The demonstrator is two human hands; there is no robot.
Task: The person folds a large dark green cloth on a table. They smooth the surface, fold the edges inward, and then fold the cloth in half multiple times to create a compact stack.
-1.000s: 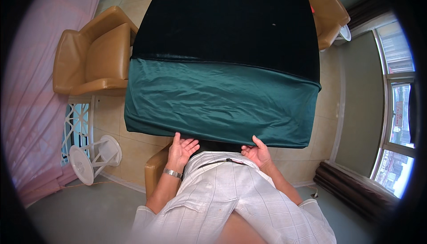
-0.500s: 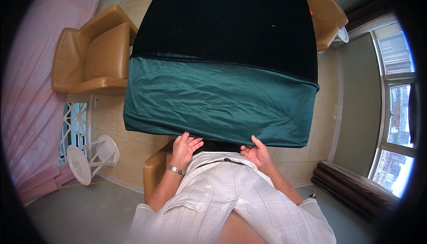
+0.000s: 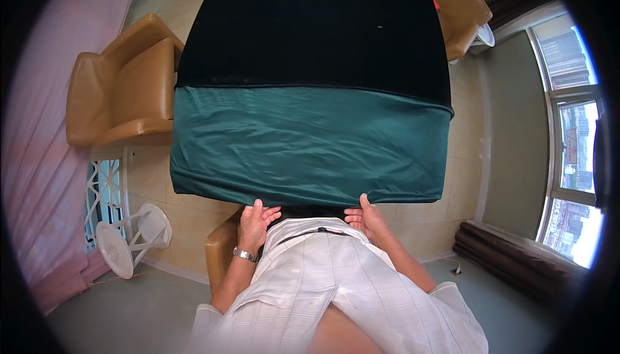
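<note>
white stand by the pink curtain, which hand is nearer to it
Left. The left hand is to the right of the white stand, at the near edge of the green cloth; the right hand is farther right along that edge.

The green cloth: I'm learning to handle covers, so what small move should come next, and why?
Perhaps pinch the near edge of the green cloth and draw it gently taut: the left hand and right hand are both at that edge, spaced apart, and wrinkles run across the surface.
</note>
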